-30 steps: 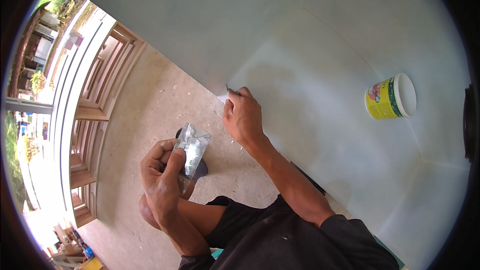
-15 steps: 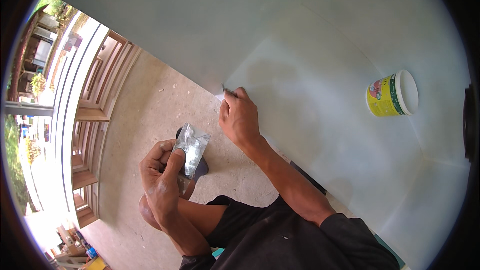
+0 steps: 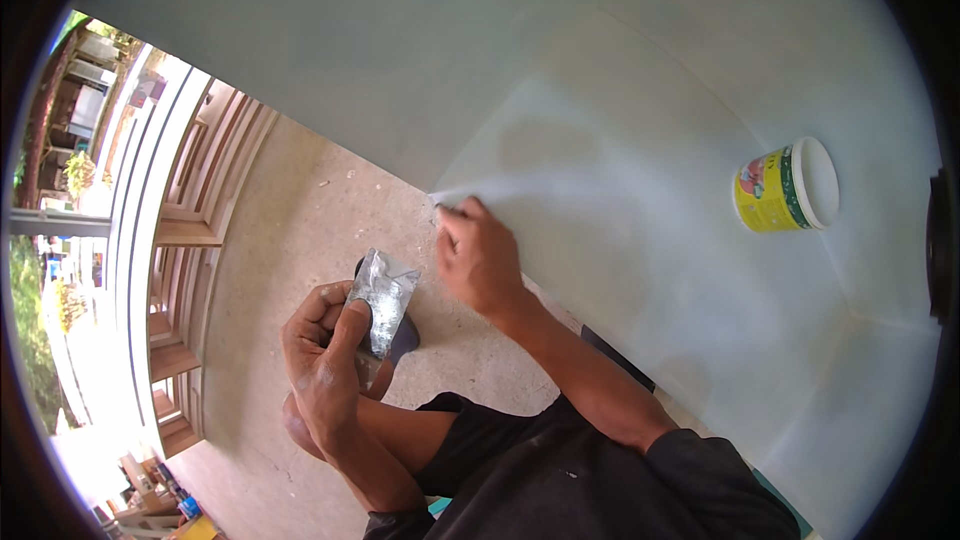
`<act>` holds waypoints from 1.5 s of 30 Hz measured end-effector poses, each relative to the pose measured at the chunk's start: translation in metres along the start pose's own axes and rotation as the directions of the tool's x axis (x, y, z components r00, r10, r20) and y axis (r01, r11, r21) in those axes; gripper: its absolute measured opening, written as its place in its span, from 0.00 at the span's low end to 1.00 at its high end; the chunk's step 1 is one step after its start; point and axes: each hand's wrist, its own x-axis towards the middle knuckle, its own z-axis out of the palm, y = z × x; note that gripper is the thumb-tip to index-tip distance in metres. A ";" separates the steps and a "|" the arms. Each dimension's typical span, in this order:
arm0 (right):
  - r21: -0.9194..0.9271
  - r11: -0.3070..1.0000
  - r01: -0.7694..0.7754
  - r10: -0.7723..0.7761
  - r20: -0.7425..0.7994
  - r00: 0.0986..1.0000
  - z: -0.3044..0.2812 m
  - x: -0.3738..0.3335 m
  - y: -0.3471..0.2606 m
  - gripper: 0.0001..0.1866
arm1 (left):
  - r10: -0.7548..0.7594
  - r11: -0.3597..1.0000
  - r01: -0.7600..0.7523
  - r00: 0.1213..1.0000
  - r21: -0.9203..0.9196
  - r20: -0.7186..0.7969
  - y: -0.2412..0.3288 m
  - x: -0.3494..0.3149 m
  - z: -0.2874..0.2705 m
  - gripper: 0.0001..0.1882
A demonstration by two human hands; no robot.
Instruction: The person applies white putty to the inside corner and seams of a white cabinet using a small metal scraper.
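My left hand pinches a shiny, smeared flat metal plate between thumb and fingers, holding it up over the floor. To its right, my right hand is closed at the edge of a large pale blue-grey panel, next to its corner seam. A small dark tip shows at those fingers, but blur and the hand itself hide what they grip. On the panel at the right lies a white tub with a yellow and green label, its round end toward the right.
Concrete floor lies below and left of the panel. Stacked wooden frames line the left side, beside a bright opening. Assorted items sit at the lower left. My bent leg is under my left forearm.
My right hand has moved slightly toward me from the panel's corner seam. The left hand with the metal plate is almost still, and the tub has stayed in place.
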 end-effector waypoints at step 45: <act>-0.177 0.965 -0.195 0.191 -0.036 0.981 -0.018 0.043 0.009 0.12 | -0.031 0.999 0.031 1.000 -0.018 0.001 0.002 -0.002 -0.002 0.08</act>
